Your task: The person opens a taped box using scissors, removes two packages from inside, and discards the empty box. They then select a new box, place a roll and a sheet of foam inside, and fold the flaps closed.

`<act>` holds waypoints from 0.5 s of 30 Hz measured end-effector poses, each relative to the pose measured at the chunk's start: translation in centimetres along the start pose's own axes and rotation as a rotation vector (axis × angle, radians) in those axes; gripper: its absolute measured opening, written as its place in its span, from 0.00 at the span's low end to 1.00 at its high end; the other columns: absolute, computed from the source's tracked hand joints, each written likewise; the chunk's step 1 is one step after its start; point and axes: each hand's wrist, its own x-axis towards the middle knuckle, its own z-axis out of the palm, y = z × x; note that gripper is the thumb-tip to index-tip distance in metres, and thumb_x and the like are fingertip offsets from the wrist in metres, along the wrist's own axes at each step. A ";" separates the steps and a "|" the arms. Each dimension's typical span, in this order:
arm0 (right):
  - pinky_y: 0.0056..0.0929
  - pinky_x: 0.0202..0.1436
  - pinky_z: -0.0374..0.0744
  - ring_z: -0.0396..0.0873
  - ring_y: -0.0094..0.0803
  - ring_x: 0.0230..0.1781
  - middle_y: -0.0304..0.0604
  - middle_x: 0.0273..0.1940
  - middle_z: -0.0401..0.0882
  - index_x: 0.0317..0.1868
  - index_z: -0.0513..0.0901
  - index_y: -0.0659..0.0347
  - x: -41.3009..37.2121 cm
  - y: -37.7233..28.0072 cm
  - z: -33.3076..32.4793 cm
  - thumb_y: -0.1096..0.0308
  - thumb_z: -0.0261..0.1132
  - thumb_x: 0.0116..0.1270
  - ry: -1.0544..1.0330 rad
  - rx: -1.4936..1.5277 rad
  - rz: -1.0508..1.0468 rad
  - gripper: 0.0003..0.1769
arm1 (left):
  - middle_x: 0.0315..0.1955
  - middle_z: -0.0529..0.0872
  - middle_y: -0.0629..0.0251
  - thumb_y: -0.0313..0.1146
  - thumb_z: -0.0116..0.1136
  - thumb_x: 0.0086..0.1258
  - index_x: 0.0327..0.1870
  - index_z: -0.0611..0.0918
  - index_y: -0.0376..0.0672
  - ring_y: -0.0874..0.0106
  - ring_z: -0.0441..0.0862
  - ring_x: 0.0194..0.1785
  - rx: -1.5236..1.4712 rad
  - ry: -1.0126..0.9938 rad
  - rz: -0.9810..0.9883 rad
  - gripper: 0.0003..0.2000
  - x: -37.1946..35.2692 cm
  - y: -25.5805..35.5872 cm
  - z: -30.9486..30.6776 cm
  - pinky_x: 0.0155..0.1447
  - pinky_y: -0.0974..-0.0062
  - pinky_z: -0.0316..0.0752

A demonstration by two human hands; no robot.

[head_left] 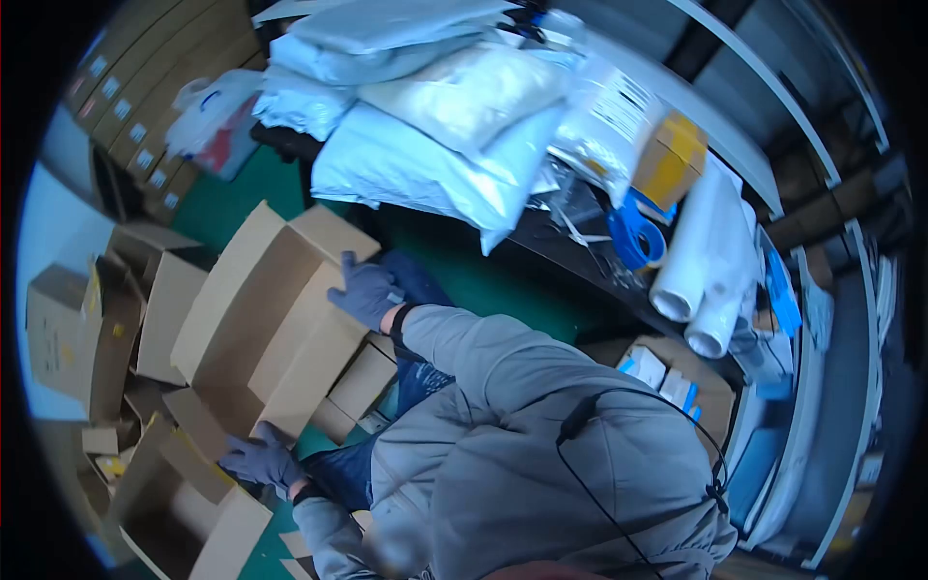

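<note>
A large open cardboard box lies tilted in front of me, its inside bare and its flaps spread outward. My right hand, in a grey glove, grips the box at its upper near corner, thumb and fingers over the edge. My left hand, gloved alike, holds the lower near corner by a flap, the fingers reaching over the cardboard. A second open cardboard box stands just below my left hand. Smaller cardboard boxes sit between the large box and my legs.
White plastic mailer bags are piled on a dark table. Beside them lie a blue tape dispenser, film rolls and a yellow-taped carton. Open cartons crowd the left; stacked cartons stand behind. Shelving lines the right.
</note>
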 end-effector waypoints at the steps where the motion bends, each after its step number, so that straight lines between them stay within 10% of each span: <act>1: 0.59 0.49 0.80 0.88 0.56 0.50 0.66 0.48 0.87 0.68 0.79 0.63 -0.7 0.3 -0.8 0.39 0.67 0.68 0.047 -0.059 -0.132 0.40 | 0.77 0.71 0.32 0.68 0.56 0.77 0.71 0.81 0.38 0.39 0.68 0.80 0.059 0.160 0.215 0.40 -0.6 0.0 0.1 0.77 0.46 0.70; 3: 0.60 0.51 0.79 0.86 0.55 0.55 0.67 0.51 0.86 0.74 0.76 0.62 -2.0 1.0 -1.8 0.39 0.69 0.66 0.122 -0.181 -0.416 0.45 | 0.77 0.69 0.31 0.68 0.57 0.76 0.70 0.81 0.38 0.38 0.67 0.80 0.113 0.313 0.436 0.39 -1.3 0.3 0.5 0.78 0.44 0.69; 8: 0.59 0.51 0.77 0.85 0.54 0.58 0.65 0.56 0.86 0.76 0.76 0.60 -2.3 1.7 -2.1 0.39 0.71 0.63 -0.083 -0.259 -0.429 0.47 | 0.77 0.68 0.31 0.61 0.62 0.77 0.71 0.81 0.37 0.37 0.70 0.78 -0.156 -0.105 0.365 0.36 2.0 -1.0 3.3 0.79 0.47 0.68; 15: 0.50 0.58 0.84 0.89 0.55 0.51 0.58 0.50 0.91 0.76 0.76 0.61 -1.0 1.0 -3.6 0.38 0.73 0.62 -0.235 -0.058 -0.403 0.49 | 0.71 0.79 0.33 0.58 0.63 0.78 0.80 0.71 0.32 0.43 0.79 0.74 -0.622 -0.031 -0.050 0.41 4.7 -3.4 0.9 0.78 0.56 0.72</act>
